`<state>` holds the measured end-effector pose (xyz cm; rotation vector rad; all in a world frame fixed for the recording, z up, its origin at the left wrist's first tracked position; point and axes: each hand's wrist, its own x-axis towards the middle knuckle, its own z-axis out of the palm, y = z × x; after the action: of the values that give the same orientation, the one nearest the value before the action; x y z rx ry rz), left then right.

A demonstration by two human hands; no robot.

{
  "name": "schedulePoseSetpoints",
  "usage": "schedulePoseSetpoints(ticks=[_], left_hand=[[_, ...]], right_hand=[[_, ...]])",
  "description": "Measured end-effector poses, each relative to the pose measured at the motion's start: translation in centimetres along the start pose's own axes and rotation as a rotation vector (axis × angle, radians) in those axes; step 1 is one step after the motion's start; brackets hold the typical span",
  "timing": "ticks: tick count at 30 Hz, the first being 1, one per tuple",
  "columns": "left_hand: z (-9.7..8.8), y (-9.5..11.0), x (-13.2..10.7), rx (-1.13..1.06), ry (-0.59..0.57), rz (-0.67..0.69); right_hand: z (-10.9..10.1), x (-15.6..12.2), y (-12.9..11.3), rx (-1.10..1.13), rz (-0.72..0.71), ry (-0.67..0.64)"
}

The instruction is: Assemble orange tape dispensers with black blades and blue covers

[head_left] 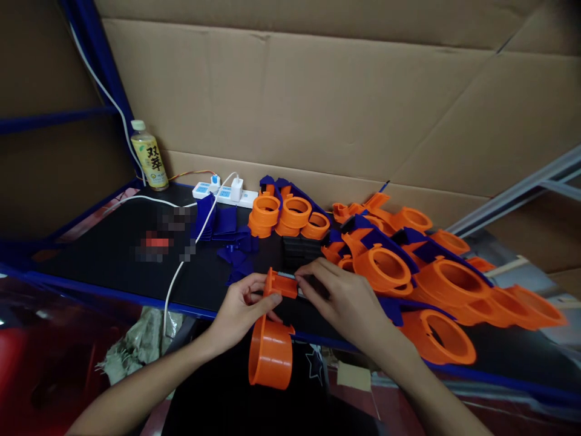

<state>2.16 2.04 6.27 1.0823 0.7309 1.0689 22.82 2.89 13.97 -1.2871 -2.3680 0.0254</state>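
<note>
Near the front edge of the black table, my left hand (247,306) grips an orange plastic part (272,357). The part has a wide ring at its lower end and a box-like slot at its upper end. A small grey toothed strip (285,275) lies along that slot. My right hand (338,297) pinches at the slot's right end, its fingertips by the strip's end. Whether the fingers hold the strip or another small piece is hidden. Just beyond the hands sits a black block-shaped stack (302,249).
Several orange ring parts with blue pieces (385,266) crowd the right side. Flat blue pieces (224,223) lie left of centre. At the back are a white power strip (247,198) and a drink bottle (149,157). A white cable (181,264) hangs over the front edge.
</note>
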Motion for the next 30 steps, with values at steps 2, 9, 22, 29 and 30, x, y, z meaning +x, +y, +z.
schedulePoseSetpoints(ticks=[2,9,22,29,30], left_hand=[[-0.1,0.0,0.0,0.013,-0.012,-0.002],[-0.2,0.1,-0.1,0.0,0.005,-0.004],[-0.1,0.5,-0.2,-0.103,0.06,-0.046],[0.0,0.5,-0.2,-0.1,0.052,-0.029],[0.0,0.5,-0.2,-0.1,0.051,-0.025]], right_hand=[[0.4,0.2,-0.2,0.024,-0.003,-0.002],[1.0,1.1,-0.2,0.141,-0.011,0.008],[3.4,1.4,3.5,-0.347,0.138,-0.134],[4.1,1.8,3.4,-0.263,0.055,-0.193],[4.2,1.9,3.3,-0.242,0.043,-0.205]])
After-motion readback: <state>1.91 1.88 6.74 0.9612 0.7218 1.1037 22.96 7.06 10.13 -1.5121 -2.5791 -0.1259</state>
